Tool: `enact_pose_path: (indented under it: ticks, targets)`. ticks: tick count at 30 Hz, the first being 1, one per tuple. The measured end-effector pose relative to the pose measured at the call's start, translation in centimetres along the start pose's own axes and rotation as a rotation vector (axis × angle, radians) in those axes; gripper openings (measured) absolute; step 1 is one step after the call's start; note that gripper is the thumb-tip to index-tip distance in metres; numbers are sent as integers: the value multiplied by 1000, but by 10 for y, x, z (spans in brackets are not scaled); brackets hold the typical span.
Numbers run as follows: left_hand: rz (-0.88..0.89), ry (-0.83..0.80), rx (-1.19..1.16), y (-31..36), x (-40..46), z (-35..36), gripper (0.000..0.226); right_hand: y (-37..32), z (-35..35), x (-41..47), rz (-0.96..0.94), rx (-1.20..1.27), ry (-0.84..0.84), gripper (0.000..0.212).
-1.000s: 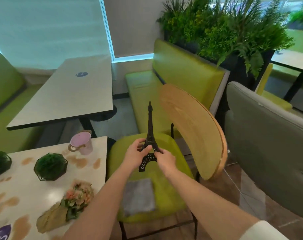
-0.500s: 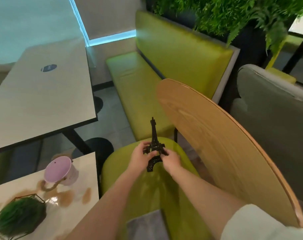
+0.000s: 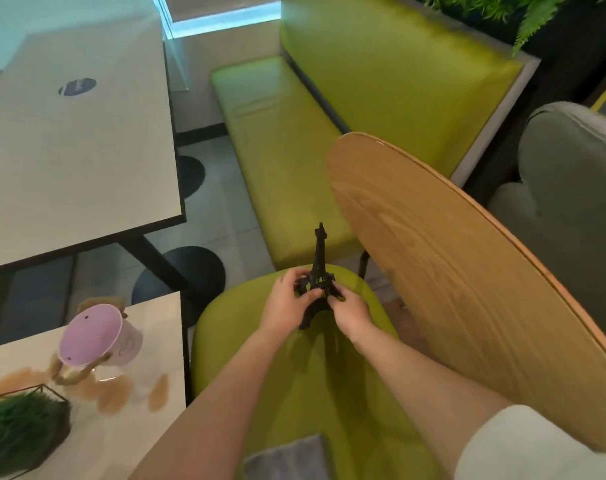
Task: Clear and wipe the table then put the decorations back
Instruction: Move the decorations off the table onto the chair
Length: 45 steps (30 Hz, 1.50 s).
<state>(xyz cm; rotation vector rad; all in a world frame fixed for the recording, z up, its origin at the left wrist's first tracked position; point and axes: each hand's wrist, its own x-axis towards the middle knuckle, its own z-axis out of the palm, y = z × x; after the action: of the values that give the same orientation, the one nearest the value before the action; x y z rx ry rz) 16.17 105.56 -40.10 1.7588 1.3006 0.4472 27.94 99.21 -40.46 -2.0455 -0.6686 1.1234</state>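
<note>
A small black Eiffel tower model (image 3: 318,268) stands nearly upright over the green chair seat (image 3: 350,403), its feet at or just above the cushion. My left hand (image 3: 287,301) and my right hand (image 3: 348,311) both pinch its lower part from either side. At lower left the white table (image 3: 145,431) shows brown spill stains, a tipped pink bucket (image 3: 97,336) and a green plant in a wire holder (image 3: 15,433). A grey cloth (image 3: 287,460) lies on the seat at the bottom edge.
The chair's wooden back (image 3: 467,282) rises close on the right. A second white table (image 3: 72,143) stands to the left, a green bench (image 3: 294,140) ahead, a grey armchair (image 3: 571,174) at far right. Black table bases (image 3: 187,275) sit on the floor.
Both hands carried the tower lower toward the chair seat. The camera tilted down and moved closer, so the flower bouquet and the far plant left the view.
</note>
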Motion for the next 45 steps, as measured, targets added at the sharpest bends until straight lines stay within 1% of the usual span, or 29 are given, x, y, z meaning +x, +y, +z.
enact_pose_path:
  ticks: [5, 12, 14, 16, 18, 19, 21, 25, 29, 32, 34, 37, 40, 43, 45]
  targets:
    - [-13, 1, 2, -4, -6, 4, 46, 8, 4, -3, -25, -40, 0, 41]
    - [-45, -20, 19, 2, -10, 1, 49, 3, 6, -7, -30, -116, 22, 40]
    - [-51, -15, 26, 5, -16, -2, 50, 1, 6, -12, -27, -100, 73, 38]
    - [-73, -2, 2, 7, -26, -7, 49, -3, 6, -20, 25, -39, 175, 32]
    - [-111, 26, -35, 7, -35, -12, 41, -6, 6, -27, 75, -15, 255, 24]
    - [-129, 56, -53, 6, -43, -16, 36, -7, 9, -33, 66, -33, 245, 21]
    - [-157, 135, -84, 2, -61, -25, 28, -8, 18, -46, 14, -80, 140, 16]
    - [-210, 343, -167, -12, -109, -52, 21, -14, 42, -76, -121, -171, -132, 19]
    - [-279, 506, -151, -34, -171, -75, 22, -20, 72, -114, -174, -196, -396, 19]
    - [-332, 598, -157, -45, -215, -89, 21, -17, 95, -146, -231, -209, -543, 13]
    - [-366, 655, -156, -50, -242, -98, 20, -10, 108, -166, -249, -200, -614, 11]
    - [-390, 729, -119, -59, -278, -110, 18, 1, 124, -192, -261, -251, -701, 23]
    - [-366, 800, -131, -68, -313, -128, 16, 11, 143, -214, -269, -293, -788, 28]
    - [-381, 882, -141, -82, -340, -147, 16, 13, 157, -233, -241, -298, -834, 31]
    - [-433, 878, -121, -99, -356, -154, 20, 14, 165, -242, -272, -351, -848, 31]
